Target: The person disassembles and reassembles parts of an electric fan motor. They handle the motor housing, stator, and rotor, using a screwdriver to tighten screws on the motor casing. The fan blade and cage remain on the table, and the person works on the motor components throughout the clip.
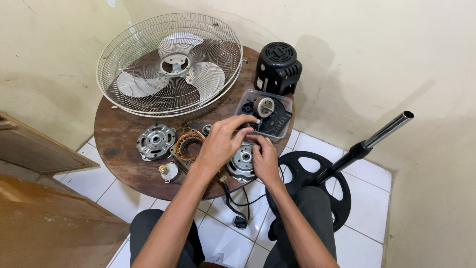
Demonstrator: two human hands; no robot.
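My left hand [223, 141] and right hand [264, 158] meet over silver motor housing [241, 162] at near edge of round wooden table [119, 144], fingertips pinching small part above it, too small to tell. Both forearms reach forward, wrists bent down. Copper stator [187, 145] just left of housing; clear tray [265, 115] behind; fan guard [168, 64] at table's far side.

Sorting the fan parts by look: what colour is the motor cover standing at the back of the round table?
Black, a ribbed motor cover by the wall; the head view shows it clearly.
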